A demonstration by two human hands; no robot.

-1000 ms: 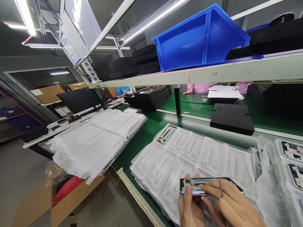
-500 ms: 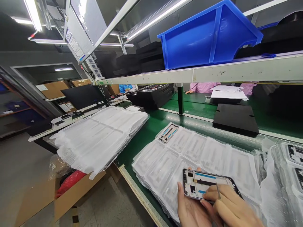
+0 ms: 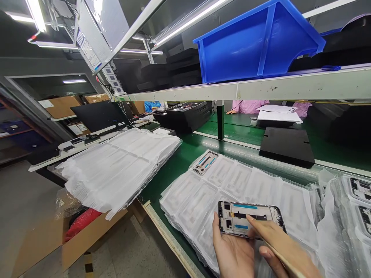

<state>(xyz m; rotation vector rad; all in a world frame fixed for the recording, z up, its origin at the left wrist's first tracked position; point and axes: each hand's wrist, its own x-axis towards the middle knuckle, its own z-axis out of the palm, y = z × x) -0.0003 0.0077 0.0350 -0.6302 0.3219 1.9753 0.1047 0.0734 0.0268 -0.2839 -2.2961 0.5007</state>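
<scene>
1 phone frame [image 3: 242, 212] rests in my left hand [image 3: 233, 253], just above a white sheet [image 3: 232, 179] on the bench [image 3: 171, 170]. That palm faces up, fingers mostly hidden beneath the frame, thumb raised along its left end, half closed around it. My right hand [image 3: 290, 247] reaches in from the right, knuckles up, index finger stretched so its tip lies at the dark strip [image 3: 240, 215]; the thumb stands clear. Whether that tip presses, or the other fingers hold anything, I cannot tell. I judge the step in hand to be finger work on the frame's open face, calling for a level left palm and a light, precise touch.
</scene>
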